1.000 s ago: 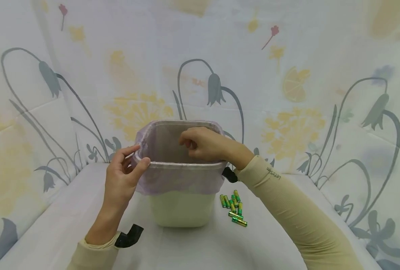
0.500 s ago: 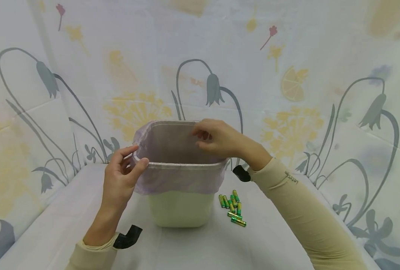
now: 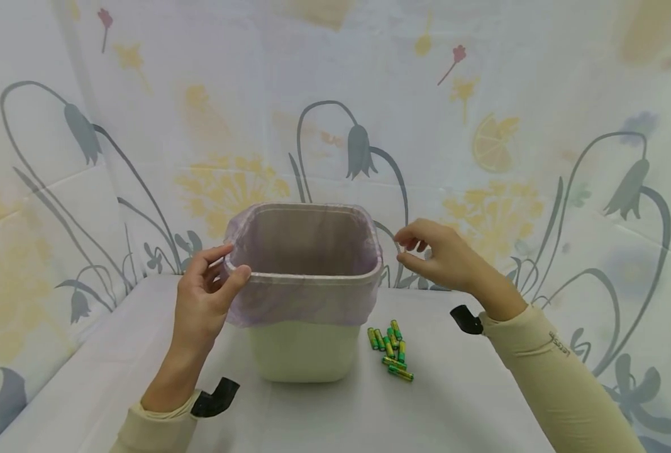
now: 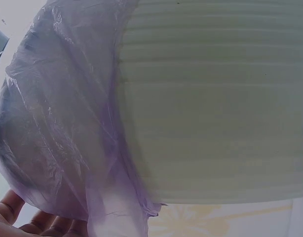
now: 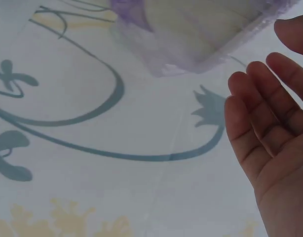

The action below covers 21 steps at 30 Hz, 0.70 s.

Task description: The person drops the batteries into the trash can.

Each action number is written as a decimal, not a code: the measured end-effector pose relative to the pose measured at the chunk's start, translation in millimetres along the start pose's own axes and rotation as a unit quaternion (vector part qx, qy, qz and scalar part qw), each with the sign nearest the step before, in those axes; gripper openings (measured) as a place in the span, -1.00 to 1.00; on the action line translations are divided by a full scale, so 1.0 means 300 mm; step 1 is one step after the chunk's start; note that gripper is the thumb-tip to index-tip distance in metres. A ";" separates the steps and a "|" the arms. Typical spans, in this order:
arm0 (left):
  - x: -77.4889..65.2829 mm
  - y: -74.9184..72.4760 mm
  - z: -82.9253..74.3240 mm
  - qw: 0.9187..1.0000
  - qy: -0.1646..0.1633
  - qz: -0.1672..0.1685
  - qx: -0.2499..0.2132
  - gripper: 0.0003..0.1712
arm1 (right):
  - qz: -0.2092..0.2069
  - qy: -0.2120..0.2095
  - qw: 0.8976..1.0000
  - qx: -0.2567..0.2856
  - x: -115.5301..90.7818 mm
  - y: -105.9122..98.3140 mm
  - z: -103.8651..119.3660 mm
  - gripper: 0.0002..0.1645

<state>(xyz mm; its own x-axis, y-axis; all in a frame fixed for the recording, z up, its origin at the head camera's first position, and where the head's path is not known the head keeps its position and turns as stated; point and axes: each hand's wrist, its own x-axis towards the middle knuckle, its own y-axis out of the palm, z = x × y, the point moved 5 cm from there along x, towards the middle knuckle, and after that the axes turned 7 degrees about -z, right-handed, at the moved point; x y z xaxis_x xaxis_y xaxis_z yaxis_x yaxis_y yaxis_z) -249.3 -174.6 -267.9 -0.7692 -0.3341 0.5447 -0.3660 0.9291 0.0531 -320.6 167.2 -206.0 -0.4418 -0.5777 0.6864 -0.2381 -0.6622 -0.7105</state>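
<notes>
A pale green trash bin (image 3: 305, 358) stands upright on the white cloth. Its rim is covered by a thin purple garbage bag (image 3: 307, 301), folded down over the outside. My left hand (image 3: 202, 299) grips the lined rim at its left corner, thumb at the front and fingers at the left side; in the left wrist view those fingertips show below the bag (image 4: 57, 113). Just right of the bin, my right hand (image 3: 443, 255) hovers with loosely bent fingers. Its palm and fingers hold nothing in the right wrist view. The bottom of the bin's inside is hidden by the front wall.
Several green and gold batteries (image 3: 390, 345) lie in a loose group on the cloth (image 3: 403, 418), right of the bin. A flower-printed white sheet (image 3: 335, 75) hangs behind and along both sides.
My right hand has come out from over the bin's opening and moved right, past the rim. The left hand keeps its grip on the rim. The batteries lie as before.
</notes>
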 end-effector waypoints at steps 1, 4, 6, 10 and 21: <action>0.000 0.000 0.000 1.000 0.000 0.000 0.000 -0.48 | 0.000 0.000 1.000 0.000 -0.026 0.008 -0.010 -0.73; 0.000 -0.001 0.000 1.000 0.000 -0.001 0.004 -0.49 | 0.011 0.004 1.000 0.001 -0.104 0.046 -0.032 -0.73; -0.001 -0.002 0.003 1.000 -0.002 -0.002 0.004 -0.49 | 0.026 0.015 1.000 -0.006 -0.157 0.076 -0.042 -0.72; -0.004 -0.005 0.008 1.000 -0.010 -0.005 0.006 -0.49 | 0.063 0.053 0.996 -0.024 -0.261 0.136 -0.055 -0.71; -0.001 -0.001 0.007 1.000 -0.016 -0.004 -0.006 -0.49 | 0.142 0.132 0.981 -0.015 -0.466 0.276 -0.098 -0.71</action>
<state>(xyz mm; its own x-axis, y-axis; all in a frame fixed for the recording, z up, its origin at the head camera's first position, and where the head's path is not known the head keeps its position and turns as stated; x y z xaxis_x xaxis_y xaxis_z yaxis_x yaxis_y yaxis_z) -250.0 -175.0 -269.8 -0.7826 -0.3455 0.5179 -0.3660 0.9283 0.0662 -304.0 207.0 -365.3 -0.7021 -0.5898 0.3990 -0.0973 -0.4757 -0.8742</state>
